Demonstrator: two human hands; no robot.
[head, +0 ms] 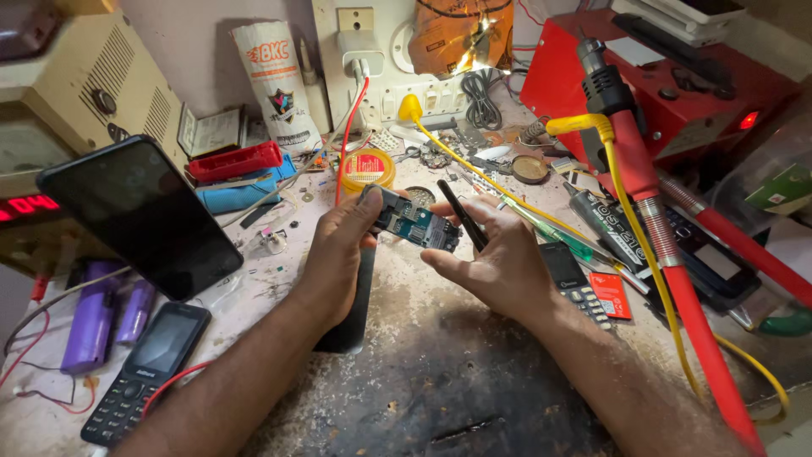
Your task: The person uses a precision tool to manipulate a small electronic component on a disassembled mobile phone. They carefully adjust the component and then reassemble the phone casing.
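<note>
My left hand [337, 254] grips the left end of a small blue-green phone circuit board [412, 222] above the worn workbench. My right hand [499, 262] supports the board's right end and also holds black tweezers [461, 213], whose tips point up past the board. A black phone back cover [353, 313] lies under my left wrist. A small keypad phone [573, 278] rests just right of my right hand.
A large black smartphone [144, 216] leans at the left, above a keypad phone [145, 372] and purple batteries [95, 317]. A red hose [694, 313] and yellow cable [647, 254] cross the right side. A red station box [668, 85], solder tin [368, 167] and wall sockets [397, 93] stand behind.
</note>
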